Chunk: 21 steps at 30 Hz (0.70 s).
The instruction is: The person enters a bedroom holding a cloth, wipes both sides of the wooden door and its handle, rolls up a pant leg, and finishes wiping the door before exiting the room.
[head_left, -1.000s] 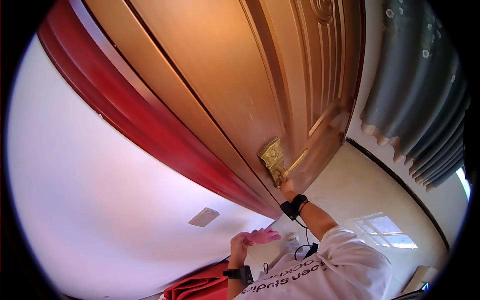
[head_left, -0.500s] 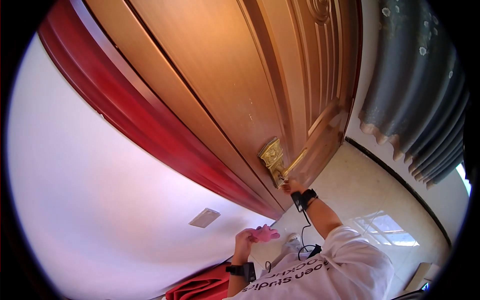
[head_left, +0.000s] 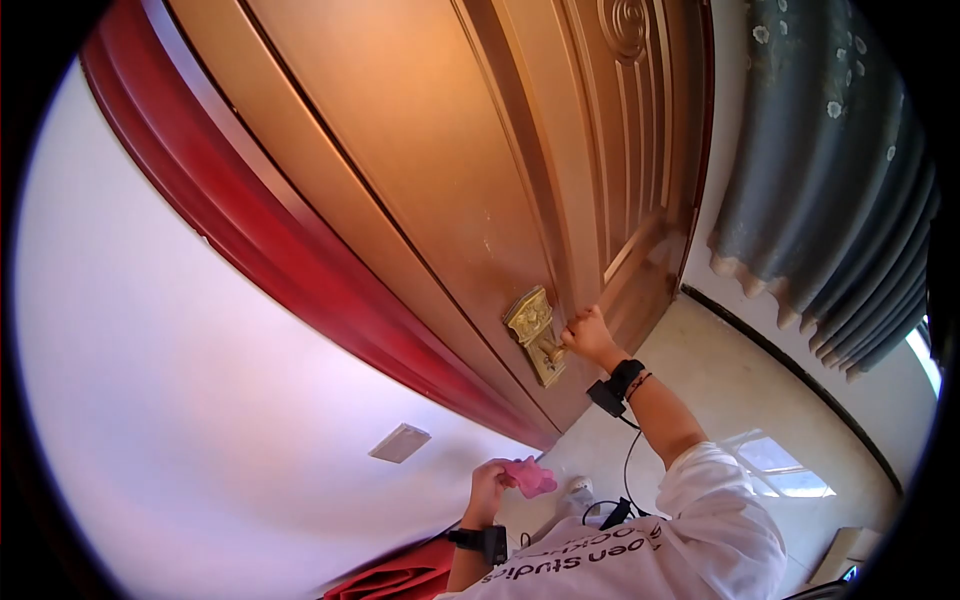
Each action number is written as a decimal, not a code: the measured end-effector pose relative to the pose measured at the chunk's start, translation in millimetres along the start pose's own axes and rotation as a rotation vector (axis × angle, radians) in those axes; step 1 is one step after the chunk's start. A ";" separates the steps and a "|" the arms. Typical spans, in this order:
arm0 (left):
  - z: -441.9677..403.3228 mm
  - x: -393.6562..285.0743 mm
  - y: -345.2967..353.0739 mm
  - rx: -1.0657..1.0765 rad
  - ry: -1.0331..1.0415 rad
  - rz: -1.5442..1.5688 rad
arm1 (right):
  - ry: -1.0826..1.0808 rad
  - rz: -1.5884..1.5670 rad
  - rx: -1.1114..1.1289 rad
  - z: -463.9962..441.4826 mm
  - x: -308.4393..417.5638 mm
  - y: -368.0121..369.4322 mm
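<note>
The door (head_left: 450, 180) blocks the way ahead, with passage above the floor (head_left: 715, 375).

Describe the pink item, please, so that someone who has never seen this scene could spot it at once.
Start at the large brown door, then look below it in the picture to the person's left hand. The pink item is the crumpled piece held there; its colour sets it apart from the white shirt and black wristband nearby.

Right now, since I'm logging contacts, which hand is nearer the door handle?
Right: the right hand is on the door handle; the left hand is well away, lower in view, holding a pink cloth.
</note>
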<state>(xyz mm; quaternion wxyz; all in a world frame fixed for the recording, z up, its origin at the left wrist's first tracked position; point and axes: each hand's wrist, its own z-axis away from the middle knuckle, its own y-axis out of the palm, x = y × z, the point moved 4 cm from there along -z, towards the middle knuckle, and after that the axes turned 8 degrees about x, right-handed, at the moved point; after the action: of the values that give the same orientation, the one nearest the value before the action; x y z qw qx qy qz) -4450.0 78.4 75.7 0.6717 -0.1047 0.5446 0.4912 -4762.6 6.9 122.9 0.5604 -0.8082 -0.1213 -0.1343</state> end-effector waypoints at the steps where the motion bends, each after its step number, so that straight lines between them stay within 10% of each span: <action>1: 1.7 3.4 -1.2 -0.007 -0.006 0.001 | 0.013 -0.156 -0.012 7.3 -4.0 7.6; 10: 6.3 11.2 3.0 0.014 -0.106 -0.022 | 0.339 -0.593 -0.009 25.5 -32.0 68.9; 21: 2.9 28.1 28.0 0.109 -0.169 -0.067 | 0.191 -0.550 -0.136 127.7 -36.9 10.3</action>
<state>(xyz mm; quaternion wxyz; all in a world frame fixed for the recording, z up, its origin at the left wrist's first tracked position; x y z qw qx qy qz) -4472.0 109.6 64.3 0.7361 -0.0444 0.5080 0.4451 -4783.1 121.5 58.0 0.4563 -0.7645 -0.2733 -0.3641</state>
